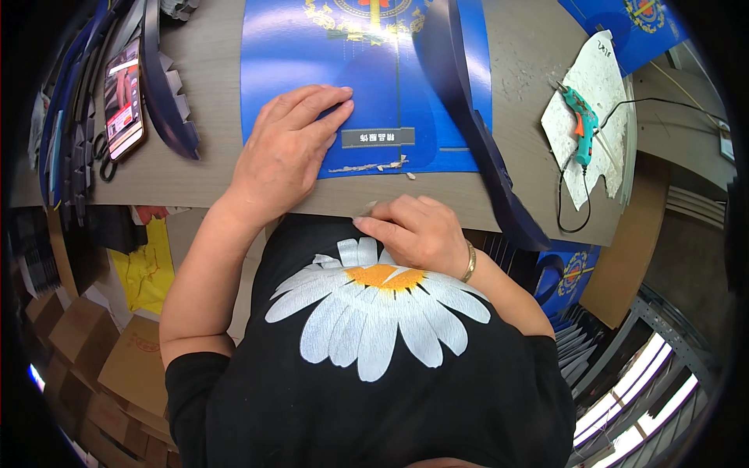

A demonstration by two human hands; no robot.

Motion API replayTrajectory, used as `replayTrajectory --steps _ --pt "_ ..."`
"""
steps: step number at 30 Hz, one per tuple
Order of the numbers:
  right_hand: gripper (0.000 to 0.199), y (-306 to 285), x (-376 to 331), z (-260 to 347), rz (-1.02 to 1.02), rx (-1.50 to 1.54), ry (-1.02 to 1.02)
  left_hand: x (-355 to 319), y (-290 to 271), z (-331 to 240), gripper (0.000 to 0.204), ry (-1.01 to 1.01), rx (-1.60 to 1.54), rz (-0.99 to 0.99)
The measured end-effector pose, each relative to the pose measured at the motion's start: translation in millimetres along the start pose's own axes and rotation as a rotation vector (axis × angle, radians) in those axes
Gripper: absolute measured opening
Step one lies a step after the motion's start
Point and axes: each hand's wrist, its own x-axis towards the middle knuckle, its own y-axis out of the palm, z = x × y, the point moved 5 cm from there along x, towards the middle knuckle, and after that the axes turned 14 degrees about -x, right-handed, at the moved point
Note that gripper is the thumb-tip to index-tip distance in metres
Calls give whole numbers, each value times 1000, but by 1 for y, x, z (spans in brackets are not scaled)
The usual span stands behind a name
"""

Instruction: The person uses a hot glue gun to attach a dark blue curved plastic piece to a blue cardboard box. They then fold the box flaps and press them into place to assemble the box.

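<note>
Two bare hands work at a grey table, seen in the single head view from above. Flat on it lies a glossy blue panel with a gold emblem at its far end and a small grey label towards the person. The left hand rests on the panel's left side, its fingers loosely extended and gripping nothing. The right hand is at the table's front edge, fingers curled, thumb near forefinger; a small pale scrap shows at their tips, but I can't make out whether they pinch it.

Whitish flakes lie along the panel's near edge; to my eye, a palm dragged over them could scuff the gloss. A long dark blue strip crosses the panel's right side, its lower end reaching the table's front edge near the right forearm; an elbow nudge might tip it off. Further right, a green glue gun lies on a pale, spotted sheet. If hot, its nozzle could burn careless fingers, and a sleeve catching its looped black cord could pull it down.
</note>
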Motion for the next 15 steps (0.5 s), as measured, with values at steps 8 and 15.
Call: replayTrajectory --steps 8,15 --pt "15 -2 -20 -6 77 163 75 6 8 -38 51 65 34 -41" --pt "19 -19 -31 -17 177 192 55 10 46 -57 60 51 -214 -94"
